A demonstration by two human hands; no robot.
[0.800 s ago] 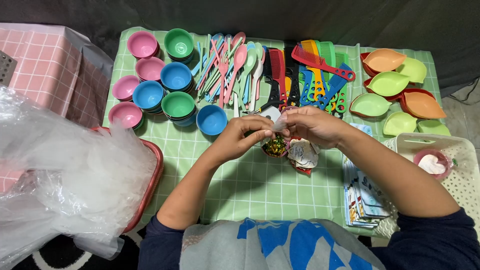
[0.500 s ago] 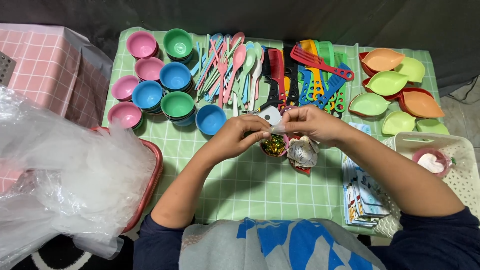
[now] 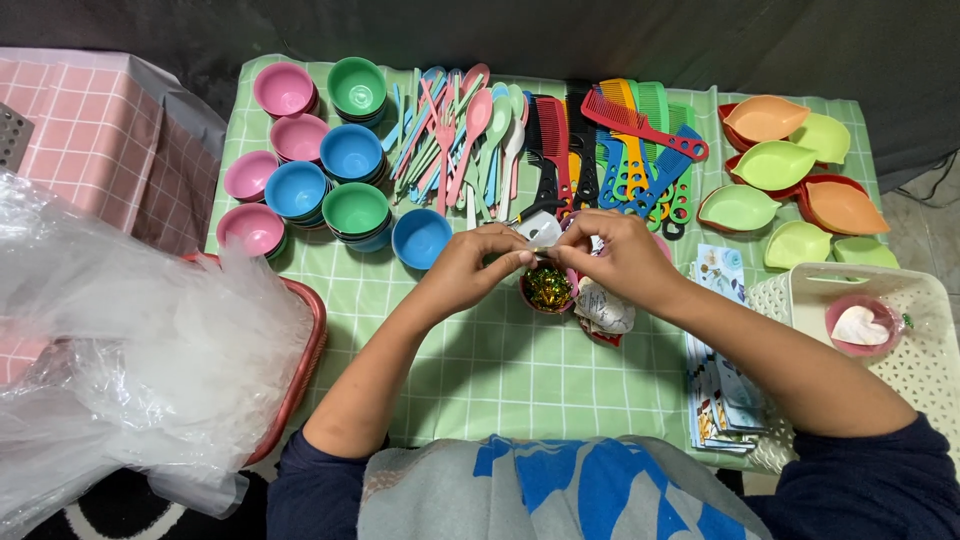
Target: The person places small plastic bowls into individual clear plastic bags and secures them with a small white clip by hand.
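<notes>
Directly below your fingers sits a small dark red bowl [image 3: 548, 290] filled with shiny green and gold bits, resting on the green checked counter [image 3: 500, 370]. Your left hand [image 3: 470, 270] and right hand [image 3: 625, 258] meet just above it, fingertips pinched narrow around a small silvery piece [image 3: 541, 256] held between them. Just right of the bowl, under your right hand, lies a crumpled white wrapper [image 3: 603, 308] on another red dish. Beyond your left fingers stand stacked bowls [image 3: 330, 170] in pink, blue and green, all showing bare insides. Straight ahead of your fingers lie pastel spoons and forks [image 3: 455, 135], then combs [image 3: 610, 150] in black, red, yellow, green and blue. Farther right are leaf-shaped dishes [image 3: 790, 170], with nothing in them. Near your right forearm a white basket [image 3: 900, 370] holds a pink bowl [image 3: 862, 325] with something white in it. Well to your left, a red tray [image 3: 300, 360] carries a heap of clear plastic bags [image 3: 130, 360].
</notes>
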